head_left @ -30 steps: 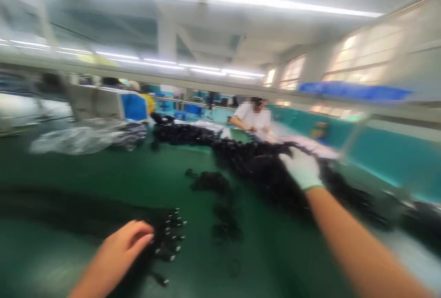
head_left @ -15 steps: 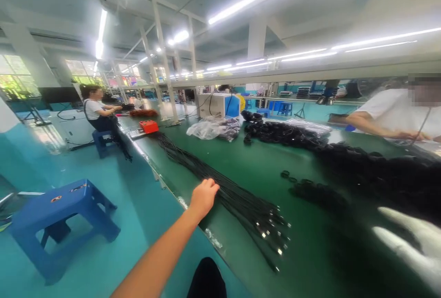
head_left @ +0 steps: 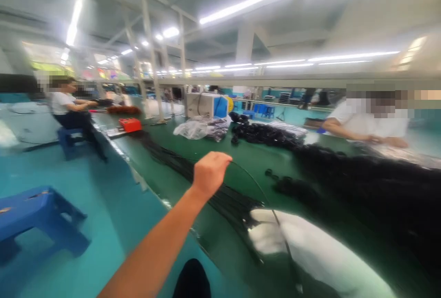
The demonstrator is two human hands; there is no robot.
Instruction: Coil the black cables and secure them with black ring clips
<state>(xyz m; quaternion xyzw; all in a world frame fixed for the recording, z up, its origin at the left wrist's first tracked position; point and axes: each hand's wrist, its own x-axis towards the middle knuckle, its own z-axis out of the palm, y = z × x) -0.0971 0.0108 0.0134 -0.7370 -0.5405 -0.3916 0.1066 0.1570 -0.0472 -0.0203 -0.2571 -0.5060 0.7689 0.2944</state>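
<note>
My bare left hand (head_left: 212,174) is closed in a pinch on one thin black cable (head_left: 253,178), lifted above a long bundle of black cables (head_left: 160,153) on the green table. The cable arcs from my fingers to the right and down, in front of my gloved right hand. Wearing a white glove, my right hand (head_left: 270,233) is beside the metal-tipped end of the bundle; blur and the cable crossing in front hide whether its fingers grip anything.
Piles of black coils (head_left: 265,134) and a clear plastic bag (head_left: 193,128) lie beyond the bundle. A red box (head_left: 130,125) sits at its far end. Two people work farther off. A blue stool (head_left: 41,210) stands at the left.
My left hand has risen off the bundle with a single cable pinched. My right hand has come in from the right edge to the bundle's near end. The view has shifted.
</note>
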